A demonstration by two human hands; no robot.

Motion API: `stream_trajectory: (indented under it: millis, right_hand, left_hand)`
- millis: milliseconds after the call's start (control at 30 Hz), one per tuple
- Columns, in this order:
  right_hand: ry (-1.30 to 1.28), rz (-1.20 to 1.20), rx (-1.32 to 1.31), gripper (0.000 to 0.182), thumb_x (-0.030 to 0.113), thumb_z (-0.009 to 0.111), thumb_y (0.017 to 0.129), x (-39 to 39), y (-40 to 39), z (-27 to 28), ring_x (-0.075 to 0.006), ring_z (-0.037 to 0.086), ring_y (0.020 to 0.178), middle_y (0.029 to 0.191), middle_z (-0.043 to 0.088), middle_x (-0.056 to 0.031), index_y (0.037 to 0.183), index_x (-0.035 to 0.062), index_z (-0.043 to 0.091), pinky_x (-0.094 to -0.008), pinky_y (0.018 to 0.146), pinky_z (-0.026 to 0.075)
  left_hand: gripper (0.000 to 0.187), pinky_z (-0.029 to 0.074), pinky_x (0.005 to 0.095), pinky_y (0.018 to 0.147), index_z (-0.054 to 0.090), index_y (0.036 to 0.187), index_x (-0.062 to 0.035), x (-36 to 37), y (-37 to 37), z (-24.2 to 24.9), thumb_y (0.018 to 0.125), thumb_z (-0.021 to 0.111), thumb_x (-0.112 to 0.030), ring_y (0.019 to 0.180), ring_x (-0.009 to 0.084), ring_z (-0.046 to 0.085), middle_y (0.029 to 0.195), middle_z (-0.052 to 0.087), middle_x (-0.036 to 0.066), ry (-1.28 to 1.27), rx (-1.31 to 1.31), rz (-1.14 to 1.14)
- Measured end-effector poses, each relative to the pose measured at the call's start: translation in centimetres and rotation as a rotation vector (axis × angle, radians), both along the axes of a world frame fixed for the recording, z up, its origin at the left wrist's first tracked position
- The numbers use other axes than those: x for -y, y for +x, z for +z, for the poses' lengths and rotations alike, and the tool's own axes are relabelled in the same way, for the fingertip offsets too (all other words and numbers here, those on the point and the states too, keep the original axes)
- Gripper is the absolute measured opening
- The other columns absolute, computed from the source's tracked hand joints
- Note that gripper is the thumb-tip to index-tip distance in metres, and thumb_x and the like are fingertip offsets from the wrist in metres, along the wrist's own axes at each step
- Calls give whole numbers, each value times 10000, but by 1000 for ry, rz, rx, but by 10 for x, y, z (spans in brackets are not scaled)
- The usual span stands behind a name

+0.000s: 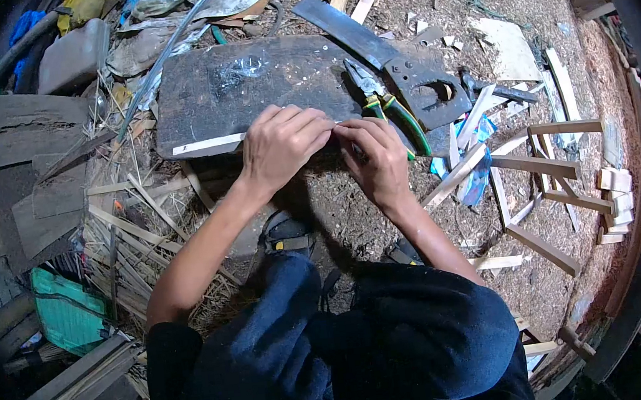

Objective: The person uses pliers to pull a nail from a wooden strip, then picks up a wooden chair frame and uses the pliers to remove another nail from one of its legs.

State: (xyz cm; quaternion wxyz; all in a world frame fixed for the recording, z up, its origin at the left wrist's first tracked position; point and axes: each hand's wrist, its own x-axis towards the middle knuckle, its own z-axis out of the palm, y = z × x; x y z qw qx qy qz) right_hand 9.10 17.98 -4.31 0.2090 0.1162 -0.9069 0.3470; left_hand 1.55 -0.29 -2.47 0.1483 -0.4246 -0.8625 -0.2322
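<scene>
My left hand [281, 143] grips a thin pale wooden strip [207, 144] that lies along the front edge of a dark, worn board [247, 83]. The strip's free end sticks out to the left of the hand. My right hand [375, 155] is closed right beside the left, fingers pinched on the strip's other end; what else it may hold is hidden. Green-handled pliers [385, 105] lie just beyond my right hand, and a hand saw [392, 58] rests on the board's right part.
A small wooden frame of slats [542, 179] lies on the sawdust-covered ground to the right, with short offcuts [614, 191] near it. Split bamboo and thin sticks [135, 233] pile up on the left, beside a green sheet [69, 309]. Plastic scraps lie at the back.
</scene>
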Motion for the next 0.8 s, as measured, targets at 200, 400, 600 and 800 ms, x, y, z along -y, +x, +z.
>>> stream_trajectory:
  millis: [200,400,600,800]
  right_hand:
    - [141,36,16,246,65,780,758,-6,-18,8,-282,663,933,1028,704,-83,991,60,703,-368,800,544]
    - [-105,-34,-1,218,44,730,807,-12,-33,14,-295,648,900,1013,688,-104,1018,46,672,-377,810,525]
    - [-175,-34,162,150,38,729,841,-19,-39,23,-266,672,850,929,704,-119,989,31,709,-348,773,533]
    - [-125,16,174,150,87,730,867,-15,-46,17,-294,653,876,941,706,-128,1008,37,715,-376,804,523]
  left_hand:
    - [193,468,316,723,726,912,-131,7,-9,-12,735,805,-132,861,151,683,955,734,-16,81,-23,-31]
    - [194,480,332,729,730,931,-131,-2,-16,-21,752,807,-128,882,178,691,967,736,-1,186,67,14]
    - [202,500,347,774,742,937,-126,-1,-22,-21,771,819,-212,887,202,702,921,744,30,212,150,26]
    - [223,502,356,784,746,910,-111,0,-31,-21,760,828,-255,863,216,699,883,739,47,193,193,25]
